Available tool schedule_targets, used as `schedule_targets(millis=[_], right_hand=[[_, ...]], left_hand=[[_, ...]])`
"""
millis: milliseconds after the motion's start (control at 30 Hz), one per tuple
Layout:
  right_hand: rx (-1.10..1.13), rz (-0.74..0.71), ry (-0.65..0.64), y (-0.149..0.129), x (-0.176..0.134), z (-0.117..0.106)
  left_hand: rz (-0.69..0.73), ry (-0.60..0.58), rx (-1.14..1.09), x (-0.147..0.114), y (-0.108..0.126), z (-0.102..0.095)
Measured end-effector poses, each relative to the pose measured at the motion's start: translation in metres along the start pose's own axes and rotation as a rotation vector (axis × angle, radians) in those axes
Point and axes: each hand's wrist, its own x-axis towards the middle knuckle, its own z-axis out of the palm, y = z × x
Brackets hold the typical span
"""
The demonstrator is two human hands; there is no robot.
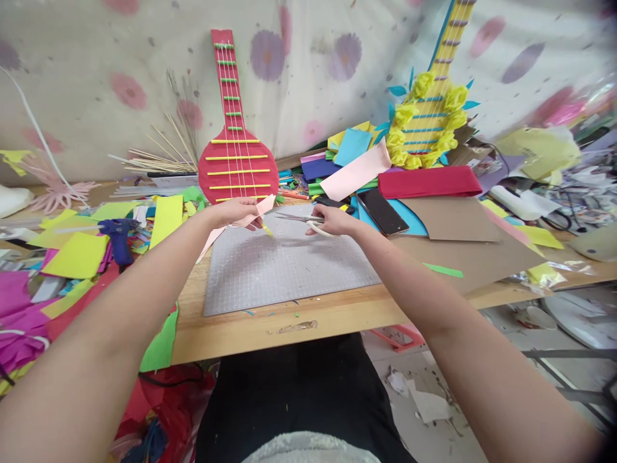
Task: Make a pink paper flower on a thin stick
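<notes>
My left hand [241,212] pinches a pale pink piece of paper or felt [266,204] above the grey cutting mat [289,273]. A small yellow strip [267,230] shows at its fingertips; whether the fingers grip that too is unclear. Scissors with cream handles [318,229] are in my right hand [335,220], fingers wrapped around the loops. Their blades point left toward the pink piece, with a small gap between tip and piece. Behind my left hand, a red paper instrument [238,164] with green and yellow bars leans against the cloth backdrop.
A yellow flower-trimmed instrument [427,122] leans at the back right. In front of it lie a red folded strip [429,182], a black phone [383,211] and brown cardboard [463,257]. Left of the mat sit a blue glue gun [119,239] and yellow sheets [77,255].
</notes>
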Motion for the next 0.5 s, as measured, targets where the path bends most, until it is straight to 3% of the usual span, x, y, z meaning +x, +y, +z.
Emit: schedule_targets(millis=[233, 500], right_hand=[[-0.062, -0.123, -0.107, -0.022, 0.004, -0.006], [-0.077, -0.198, -0.159, -0.03, 0.008, -0.008]], left_hand=[[-0.062, -0.114, 0.114, 0.002, -0.001, -0.001], [-0.094, -0.194, 0.229, 0.0, 0.003, 0.002]])
